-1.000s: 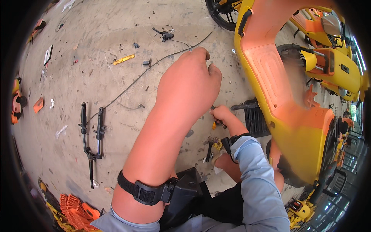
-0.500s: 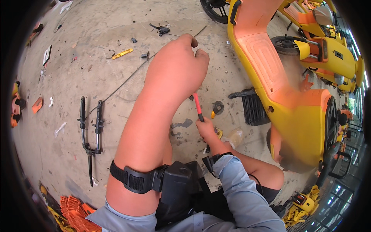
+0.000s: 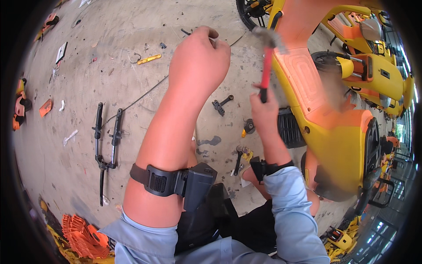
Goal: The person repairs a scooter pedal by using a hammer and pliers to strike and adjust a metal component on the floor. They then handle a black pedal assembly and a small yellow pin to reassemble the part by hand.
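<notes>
My right hand point(image 3: 266, 115) is closed round the handle of a hammer point(image 3: 266, 70). The hammer is raised, its red and black grip upright and its metal head blurred, in front of the yellow and orange scooter body point(image 3: 303, 79). Further left, my left hand point(image 3: 200, 59) is stretched forward with its fingers curled together. Whatever they hold, if anything, is hidden behind the hand. Below it on the concrete floor lies a small dark metal part point(image 3: 222, 105). A black lever point(image 3: 185, 31) shows partly past the left hand, and a thin black cable point(image 3: 149, 92) runs behind that forearm.
At left lies a front fork point(image 3: 105, 136). A yellow bar point(image 3: 149, 59), an orange piece point(image 3: 45, 108) and a wrench point(image 3: 238, 163) are on the floor. A black basket point(image 3: 290, 130) sits by the scooter. More scooters point(image 3: 378, 70) stand at right; orange parts point(image 3: 81, 235) are piled lower left.
My right hand has swung the hammer up and to the right, away from my left hand. My left hand has shifted slightly left, its fingers drawn closer together. The dark metal part is now uncovered.
</notes>
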`<move>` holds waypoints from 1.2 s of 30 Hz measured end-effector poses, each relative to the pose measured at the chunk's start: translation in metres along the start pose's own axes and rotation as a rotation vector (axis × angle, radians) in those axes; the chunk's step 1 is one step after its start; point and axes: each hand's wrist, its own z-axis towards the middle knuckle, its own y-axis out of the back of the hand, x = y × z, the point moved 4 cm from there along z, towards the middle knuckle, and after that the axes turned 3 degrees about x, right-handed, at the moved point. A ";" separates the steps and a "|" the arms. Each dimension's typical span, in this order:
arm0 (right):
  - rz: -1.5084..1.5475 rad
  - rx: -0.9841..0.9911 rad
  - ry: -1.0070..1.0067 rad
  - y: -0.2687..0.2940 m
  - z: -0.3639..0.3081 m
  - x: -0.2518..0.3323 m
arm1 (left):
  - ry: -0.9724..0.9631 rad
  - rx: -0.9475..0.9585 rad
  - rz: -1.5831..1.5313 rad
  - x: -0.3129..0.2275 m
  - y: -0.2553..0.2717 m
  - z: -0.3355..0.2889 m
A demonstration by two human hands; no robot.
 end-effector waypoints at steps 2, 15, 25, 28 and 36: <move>0.091 -0.089 0.191 0.020 0.021 0.063 | -0.076 -0.181 -0.026 -0.007 0.016 0.001; -0.148 0.054 -0.574 -0.049 -0.110 -0.226 | -0.241 -0.447 -0.058 -0.010 0.025 -0.005; 0.052 0.011 -0.822 -0.029 -0.171 -0.273 | -0.087 -0.235 -0.072 -0.021 0.017 -0.008; 0.272 0.140 -0.968 -0.045 -0.198 -0.290 | -0.068 -0.049 0.082 -0.019 0.007 -0.010; -0.402 0.576 -0.762 -0.013 -0.213 -0.359 | -0.070 0.390 0.189 -0.024 -0.059 -0.016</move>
